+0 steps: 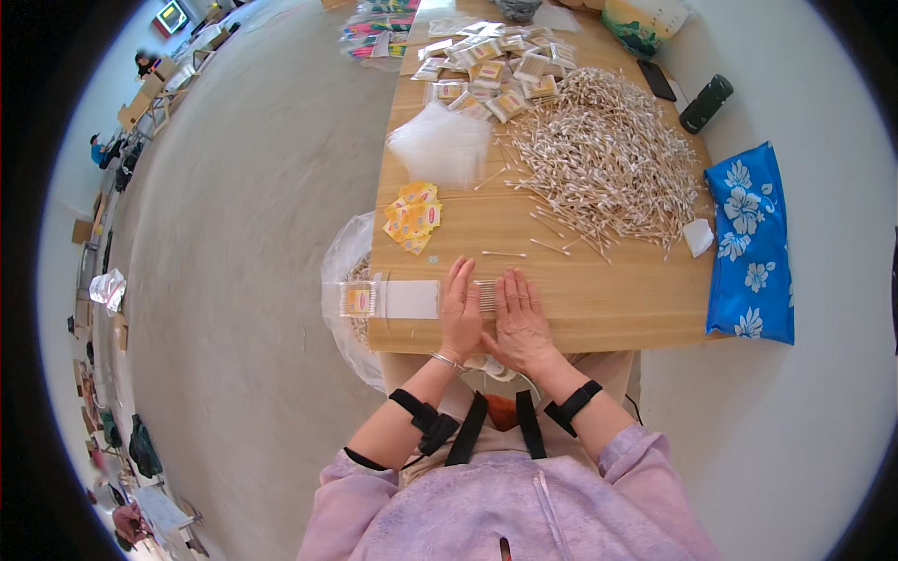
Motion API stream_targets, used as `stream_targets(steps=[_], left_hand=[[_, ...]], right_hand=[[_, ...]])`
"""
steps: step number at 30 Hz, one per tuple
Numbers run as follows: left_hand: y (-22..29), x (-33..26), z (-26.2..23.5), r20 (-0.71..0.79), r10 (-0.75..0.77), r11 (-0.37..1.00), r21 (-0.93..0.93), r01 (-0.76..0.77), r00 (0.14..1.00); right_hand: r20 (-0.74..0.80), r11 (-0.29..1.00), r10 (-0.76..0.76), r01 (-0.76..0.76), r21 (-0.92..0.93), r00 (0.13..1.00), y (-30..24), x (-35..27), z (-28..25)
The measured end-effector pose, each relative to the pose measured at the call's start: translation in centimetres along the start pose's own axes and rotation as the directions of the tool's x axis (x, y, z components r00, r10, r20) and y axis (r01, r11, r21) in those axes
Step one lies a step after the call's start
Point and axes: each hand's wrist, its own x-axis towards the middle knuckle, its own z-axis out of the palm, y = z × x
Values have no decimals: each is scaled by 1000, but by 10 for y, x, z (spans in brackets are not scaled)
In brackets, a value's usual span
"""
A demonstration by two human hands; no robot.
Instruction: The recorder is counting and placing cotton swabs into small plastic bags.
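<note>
A small row of cotton swabs (486,295) lies on the table between my two hands. My left hand (460,313) is open, its fingers stretched out along the left end of the row. Flat on the right end rests my right hand (524,323), also open with straight fingers. The thumbs come close together near the table edge. Left of my left hand is a white rectangular card or block (412,299). At its far end, by the table's left edge, sits a filled clear packet of swabs (358,299). My palms hide part of the row.
A big heap of loose cotton swabs (613,154) covers the table's far right. Beyond are filled packets (486,73); nearer lie clear bags (441,145) and yellow cards (412,217). A blue flowered pouch (748,243), black bottle (706,103) and phone (657,80) line the right.
</note>
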Motion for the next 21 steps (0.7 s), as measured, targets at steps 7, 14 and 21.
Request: stream_targets(steps=[7, 14, 21], left_hand=[[-13, 1, 12, 104, -241, 750, -611, 253, 965], [-18, 11, -22, 56, -249, 797, -556, 237, 967], [-40, 21, -80, 56, -301, 832, -472, 291, 952]], right_hand=[[4, 999, 29, -29, -15, 1000, -13, 5, 5], [22, 997, 73, -73, 19, 997, -51, 25, 21], [-58, 999, 47, -45, 25, 997, -104, 58, 49]])
